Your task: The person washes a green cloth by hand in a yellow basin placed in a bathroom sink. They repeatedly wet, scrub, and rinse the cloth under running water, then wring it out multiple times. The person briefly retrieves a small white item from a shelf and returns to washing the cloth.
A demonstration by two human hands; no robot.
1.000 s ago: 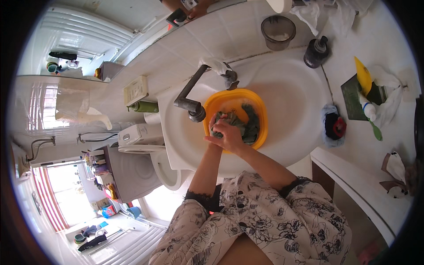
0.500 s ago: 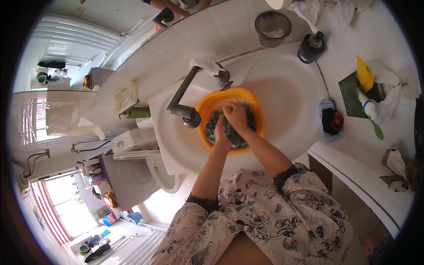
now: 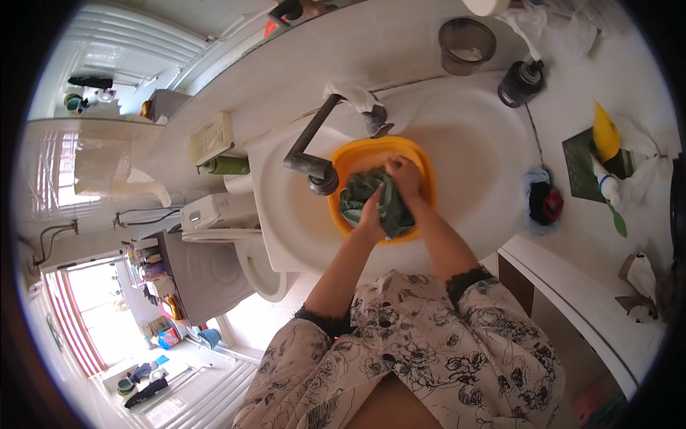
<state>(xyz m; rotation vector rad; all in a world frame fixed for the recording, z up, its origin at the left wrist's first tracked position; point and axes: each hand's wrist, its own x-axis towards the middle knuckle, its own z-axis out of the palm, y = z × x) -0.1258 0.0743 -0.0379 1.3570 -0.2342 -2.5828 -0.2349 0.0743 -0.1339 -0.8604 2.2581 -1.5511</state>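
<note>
Green cloth (image 3: pixel 358 204) lies in the tub (image 3: pixel 363 151), on both sides of the left hand (image 3: pixel 372 216). The right hand (image 3: pixel 406 180) curls beside it. I can't tell how tight either grip is.

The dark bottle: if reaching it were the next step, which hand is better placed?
Likely the right hand: it is nearer the dark bottle, which stands to the right of the yellow basin. The left hand is farther, touching the green cloth.

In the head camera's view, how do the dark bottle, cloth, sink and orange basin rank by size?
Largest to smallest, as they look:
1. Sink
2. Orange basin
3. Cloth, partly covered
4. Dark bottle
</note>
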